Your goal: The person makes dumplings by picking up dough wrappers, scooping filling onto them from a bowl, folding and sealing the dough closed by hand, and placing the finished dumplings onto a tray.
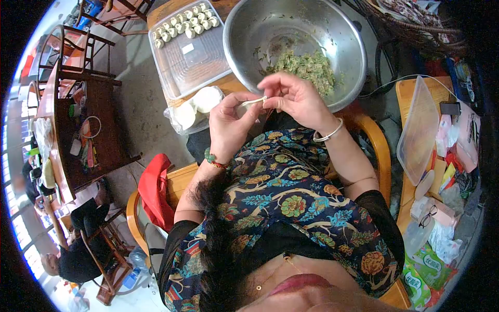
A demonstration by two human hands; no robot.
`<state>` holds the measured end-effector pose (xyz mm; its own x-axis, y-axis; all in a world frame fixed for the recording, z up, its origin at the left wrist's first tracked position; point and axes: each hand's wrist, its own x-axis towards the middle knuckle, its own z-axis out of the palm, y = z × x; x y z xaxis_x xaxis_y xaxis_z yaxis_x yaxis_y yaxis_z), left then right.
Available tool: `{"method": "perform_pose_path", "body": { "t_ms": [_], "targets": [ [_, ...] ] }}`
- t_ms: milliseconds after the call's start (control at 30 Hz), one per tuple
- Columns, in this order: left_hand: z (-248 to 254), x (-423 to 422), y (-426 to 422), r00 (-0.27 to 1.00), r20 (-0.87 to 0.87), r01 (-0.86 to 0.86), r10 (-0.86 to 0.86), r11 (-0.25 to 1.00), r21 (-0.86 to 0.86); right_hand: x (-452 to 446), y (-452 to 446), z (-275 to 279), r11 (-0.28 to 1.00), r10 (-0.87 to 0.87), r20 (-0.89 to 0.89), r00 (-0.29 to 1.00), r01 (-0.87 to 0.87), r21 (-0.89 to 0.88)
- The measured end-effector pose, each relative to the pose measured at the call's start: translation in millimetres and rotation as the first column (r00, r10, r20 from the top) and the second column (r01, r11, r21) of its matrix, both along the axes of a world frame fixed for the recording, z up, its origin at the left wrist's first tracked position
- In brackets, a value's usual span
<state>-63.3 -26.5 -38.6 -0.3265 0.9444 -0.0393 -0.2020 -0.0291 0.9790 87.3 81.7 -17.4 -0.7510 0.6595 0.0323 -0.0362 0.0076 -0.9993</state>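
My left hand, with a green bead bracelet at the wrist, pinches one side of a pale dumpling wrapper. The fingers of my right hand close on the wrapper's other end; whether filling is inside I cannot see. Just beyond is a large steel bowl with chopped green filling on its near right side. Left of it lies a clear plastic tray, where several folded dumplings stand in rows at the far end. Round white wrappers lie in a plastic bag beside my left hand.
A red cloth hangs over the left arm of my wooden chair. At right, a bench holds a clear lid, glasses and green packets. Another person sits at the left near a dark table.
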Motion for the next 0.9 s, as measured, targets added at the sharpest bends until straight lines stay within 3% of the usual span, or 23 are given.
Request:
{"method": "perform_pose_path", "body": {
  "t_ms": [67, 167, 200, 267, 367, 433, 567, 633, 700, 767, 833, 900],
  "targets": [
    [-4.7, -0.1, 0.8, 0.993, -0.122, -0.012, 0.013, 1.000, 0.011, 1.6, 3.2, -0.8, 0.999, 0.027, 0.028, 0.999, -0.028, 0.019],
    [2.2, 0.5, 2.7, 0.990, -0.138, -0.026, 0.039, 0.995, 0.092, 3.0, 5.6, 0.1, 0.993, 0.055, 0.046, 0.997, -0.059, 0.104],
    [5.3, -0.1, 1.8, 0.990, -0.139, -0.026, 0.039, 0.995, 0.093, 3.4, 4.7, 2.0, 0.979, -0.006, 0.078, 0.997, -0.010, 0.202],
    [10.3, -2.0, -0.7, 0.989, 0.145, 0.029, -0.038, 0.998, 0.059, 4.2, 3.1, 7.8, 0.954, -0.070, 0.103, 0.992, 0.036, 0.299],
    [5.1, -0.6, -1.3, 0.983, 0.180, 0.012, -0.019, 0.999, 0.037, 3.8, 1.7, 13.6, 0.904, -0.098, 0.086, 0.991, 0.052, 0.425],
    [1.5, -0.3, -2.5, 0.993, 0.115, 0.009, -0.016, 0.998, 0.055, 1.5, 0.7, 12.7, 0.777, -0.083, 0.000, 0.997, 0.065, 0.626],
    [0.0, 2.0, -1.4, 1.000, -0.011, -0.006, 0.007, 0.997, 0.073, 2.2, -0.8, 18.0, 0.737, -0.057, 0.019, 0.998, 0.029, 0.675],
    [1.1, 2.0, -1.0, 0.999, -0.054, 0.005, -0.002, 0.998, 0.065, 0.2, -3.3, 21.2, 0.905, -0.124, 0.130, 0.984, 0.058, 0.422],
    [1.8, 1.3, -0.5, 0.995, -0.096, 0.015, -0.010, 0.998, 0.056, -0.3, -0.9, 22.8, 0.922, -0.098, 0.134, 0.986, 0.039, 0.386],
    [1.5, -0.1, -0.5, 0.943, -0.332, 0.011, -0.018, 1.000, -0.023, 0.1, 3.3, 20.6, 0.939, -0.074, 0.137, 0.988, 0.023, 0.345],
    [5.6, 1.5, 0.1, 0.960, -0.280, 0.000, -0.004, 1.000, -0.011, 2.0, 9.0, 18.2, 0.821, -0.022, 0.132, 0.991, -0.058, 0.568],
    [10.0, 2.3, 0.7, 0.973, -0.229, -0.011, 0.011, 1.000, 0.001, 2.3, 10.0, 17.7, 0.799, -0.034, 0.111, 0.993, -0.039, 0.600]
  ]
}}
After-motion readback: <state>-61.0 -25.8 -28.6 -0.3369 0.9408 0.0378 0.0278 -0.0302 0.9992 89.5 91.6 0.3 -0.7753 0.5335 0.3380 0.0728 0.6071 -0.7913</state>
